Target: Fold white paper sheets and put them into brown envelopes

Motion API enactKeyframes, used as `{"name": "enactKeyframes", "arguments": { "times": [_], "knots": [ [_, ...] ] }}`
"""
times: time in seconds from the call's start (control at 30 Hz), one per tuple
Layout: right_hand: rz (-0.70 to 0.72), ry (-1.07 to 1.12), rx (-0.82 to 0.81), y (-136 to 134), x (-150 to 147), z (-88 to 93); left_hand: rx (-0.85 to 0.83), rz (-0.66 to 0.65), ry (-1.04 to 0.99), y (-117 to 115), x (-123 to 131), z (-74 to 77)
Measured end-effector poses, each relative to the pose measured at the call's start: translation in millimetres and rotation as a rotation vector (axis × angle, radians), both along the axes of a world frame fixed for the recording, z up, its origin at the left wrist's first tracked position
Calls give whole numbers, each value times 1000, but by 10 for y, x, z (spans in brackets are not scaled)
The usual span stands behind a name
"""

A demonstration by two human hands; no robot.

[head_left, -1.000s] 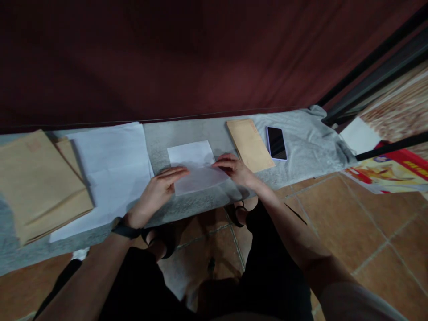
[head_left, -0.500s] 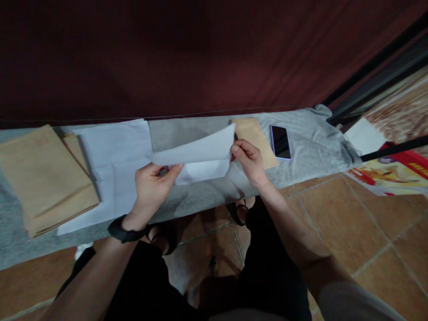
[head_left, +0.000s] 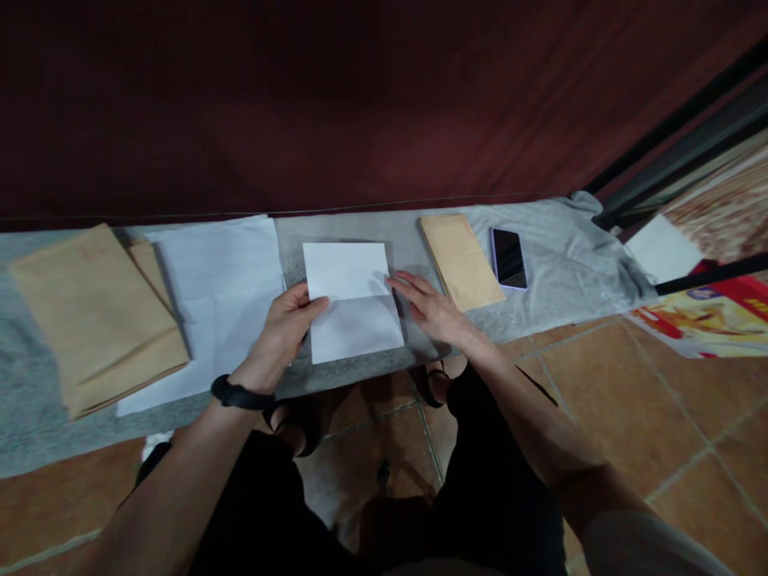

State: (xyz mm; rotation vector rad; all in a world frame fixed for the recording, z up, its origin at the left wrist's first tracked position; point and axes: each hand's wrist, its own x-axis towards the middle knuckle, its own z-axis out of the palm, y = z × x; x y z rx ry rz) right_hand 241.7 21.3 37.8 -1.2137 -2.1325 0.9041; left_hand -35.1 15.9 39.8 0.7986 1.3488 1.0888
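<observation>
A white sheet of paper [head_left: 354,328] with a crease across its middle lies on the grey cloth in front of me. My left hand [head_left: 292,318] grips its left edge, thumb on top and fingers beneath. At the opposite edge, my right hand [head_left: 427,306] has its fingers stretched out, the tips at the paper near the crease. Just right of that hand lies a brown envelope [head_left: 465,260]. To the left is a stack of white sheets [head_left: 240,296], partly covered by large brown envelopes [head_left: 99,320].
Beside the small envelope is a phone [head_left: 509,258] with a purple edge. Grey cloth [head_left: 570,256] covers the long narrow surface, backed by a dark red panel [head_left: 336,104]. A colourful printed box or sheet [head_left: 708,320] and a dark metal bar [head_left: 714,274] are at far right.
The paper has come down from a raised, bent position and now lies nearly flat with its crease showing. My right hand has let go of its corner and spread its fingers.
</observation>
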Motion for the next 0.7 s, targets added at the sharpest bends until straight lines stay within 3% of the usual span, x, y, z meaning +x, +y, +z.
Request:
{"name": "enactKeyframes", "arguments": {
  "times": [0.1,0.23,0.33,0.43,0.5,0.6,0.63,0.7],
  "knots": [
    [212,-113,72,-83,21,-1,-75,9,-17,41,-53,-40],
    [270,-151,107,-99,-19,-21,-92,-54,5,44,-48,-93],
    [255,-142,66,-79,-11,-38,75,-27,292,33,-66,-137],
    [230,-121,27,-73,38,-21,310,-28,618,-2,-164,-75],
    [219,-114,28,-78,69,9,405,-216,682,-59,-265,33],
    [230,-127,14,-83,87,52,365,-781,588,-184,-408,176],
    [230,-126,6,-81,86,61,356,-903,581,-226,-439,191],
    [222,-112,-9,-70,75,74,388,-998,623,-288,-467,164]
  ]
}}
